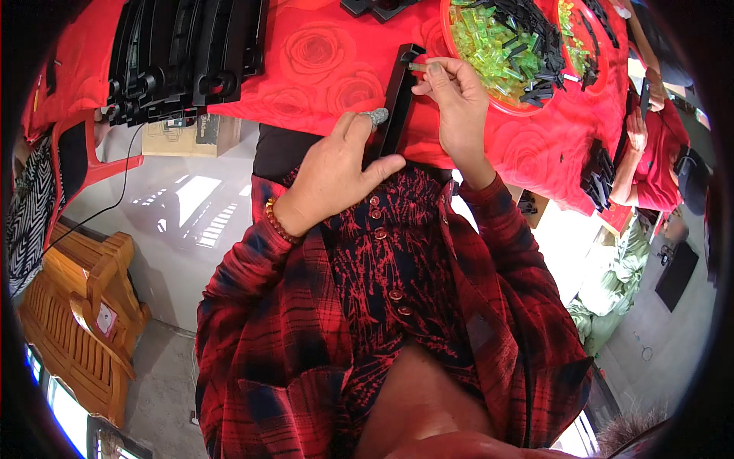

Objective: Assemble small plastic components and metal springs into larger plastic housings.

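A long, narrow black plastic housing [396,103] stands at a slant at the table's near edge. My left hand [336,164] grips its lower part, with the thumb on the near side and a grey wrap [377,116] round one fingertip. My right hand [461,99] pinches a small, pale greenish piece [417,67] against the housing's far end. Whether that piece sits inside the housing or only touches it, I cannot tell. Just beyond my right hand is a red basin [527,112] full of clear yellow-green pieces [482,46] and small black strips [531,38].
Several long black housings [180,50] lie side by side at the table's left. A red rose-patterned cloth [313,50] covers the table. A second basin [604,57] stands to the right, where a co-worker in red [657,145] handles a black part. A wooden chair [84,321] is at lower left.
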{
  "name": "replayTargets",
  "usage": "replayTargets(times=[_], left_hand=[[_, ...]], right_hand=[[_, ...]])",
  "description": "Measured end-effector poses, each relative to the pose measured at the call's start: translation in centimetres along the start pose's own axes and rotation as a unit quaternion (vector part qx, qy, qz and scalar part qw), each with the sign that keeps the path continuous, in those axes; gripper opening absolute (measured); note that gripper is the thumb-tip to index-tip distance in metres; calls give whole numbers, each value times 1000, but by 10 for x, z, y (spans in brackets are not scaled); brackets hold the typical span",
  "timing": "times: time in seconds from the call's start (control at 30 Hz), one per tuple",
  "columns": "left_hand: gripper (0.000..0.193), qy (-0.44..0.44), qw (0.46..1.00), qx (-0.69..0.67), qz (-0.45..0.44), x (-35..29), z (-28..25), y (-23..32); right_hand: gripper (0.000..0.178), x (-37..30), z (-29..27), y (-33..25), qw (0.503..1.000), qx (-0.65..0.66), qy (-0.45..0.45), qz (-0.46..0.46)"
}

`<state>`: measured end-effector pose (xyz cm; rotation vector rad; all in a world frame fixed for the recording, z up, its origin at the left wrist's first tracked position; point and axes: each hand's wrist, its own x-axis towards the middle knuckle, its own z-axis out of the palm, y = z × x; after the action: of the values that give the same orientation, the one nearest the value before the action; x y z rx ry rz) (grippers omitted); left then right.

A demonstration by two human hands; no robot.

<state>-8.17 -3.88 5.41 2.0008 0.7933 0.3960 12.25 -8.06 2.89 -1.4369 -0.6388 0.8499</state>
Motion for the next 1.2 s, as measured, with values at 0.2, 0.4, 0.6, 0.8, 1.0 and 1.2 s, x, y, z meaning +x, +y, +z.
replayTargets(times=[0.2, 0.4, 0.6, 0.8, 1.0, 1.2], left_hand=[[33, 42, 974, 173, 138, 38, -18, -11], [38, -11, 925, 239, 294, 77, -19, -14], [38, -28, 905, 285, 316, 91, -22, -20], [37, -16, 904, 289, 315, 76, -26, -17], [33, 72, 945, 257, 190, 52, -26, -29], [33, 129, 964, 200, 119, 44, -11, -40]], right_hand=[[18, 4, 0, 2, 1000, 17, -3, 8], [19, 5, -17, -1, 998, -44, 30, -38], [19, 2, -37, -17, 996, -9, 75, -43], [17, -3, -49, -43, 989, -90, 86, -79], [13, -21, -29, -61, 988, -154, -2, -35], [6, -18, -13, -31, 905, -350, -51, -236]])
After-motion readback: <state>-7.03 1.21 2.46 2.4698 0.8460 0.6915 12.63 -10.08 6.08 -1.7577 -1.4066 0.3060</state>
